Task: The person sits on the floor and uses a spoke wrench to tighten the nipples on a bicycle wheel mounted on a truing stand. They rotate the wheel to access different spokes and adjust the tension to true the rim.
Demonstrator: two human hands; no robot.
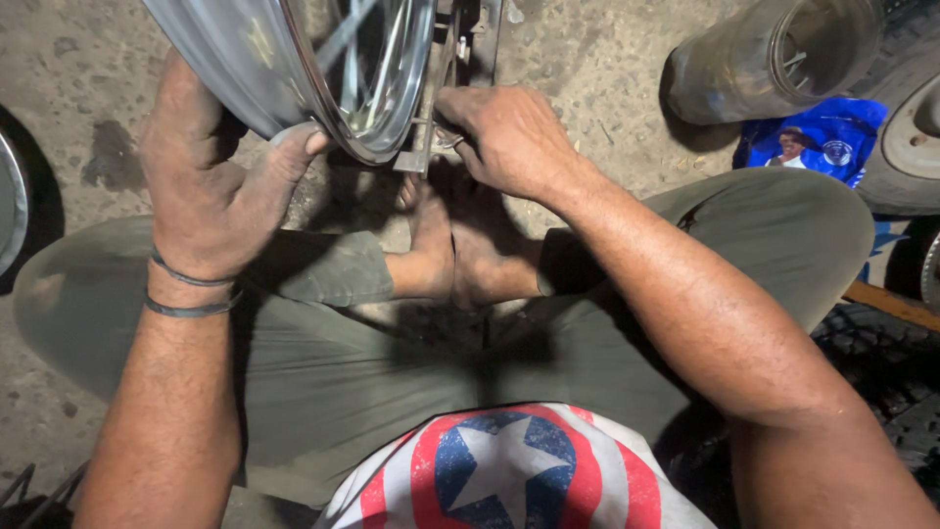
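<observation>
Chrome wheel rim point(245, 69) standing on edge, running up and away from the person, left hand point(211, 186) gripping its lower edge, right hand point(504, 137) pinching a small metal piece point(452, 142) beside a stand point(431, 108)

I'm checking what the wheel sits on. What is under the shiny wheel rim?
Under the wheel rim are bare feet, soles together, and a metal stand. The right hand hides the stand's base.

Shiny silver rim point(294, 59); olive trousers point(323, 372); perhaps blue bag point(818, 142).
</observation>
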